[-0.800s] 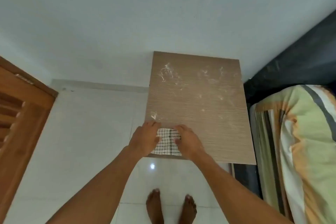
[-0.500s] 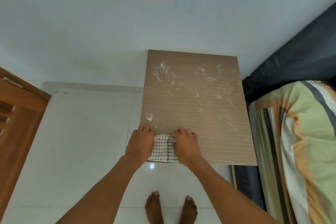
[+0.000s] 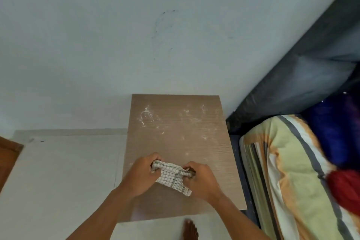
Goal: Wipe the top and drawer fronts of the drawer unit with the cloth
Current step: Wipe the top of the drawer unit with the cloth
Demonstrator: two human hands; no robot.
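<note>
A: Where half a second back lay flat under both palms at the near-left edge, cloth (image 3: 172,178) now bunched up, lifted over the drawer unit top (image 3: 194,142).
B: Meaning?
A: Likely regripping before the next pass. White smears at the back untouched, fronts out of view.
B: Hands?
A: Left hand (image 3: 142,174) and right hand (image 3: 202,180) both curled closed, pinching opposite ends.

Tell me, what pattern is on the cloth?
White with a thin dark grid check, seen in the head view; the cloth is held between both hands.
</note>
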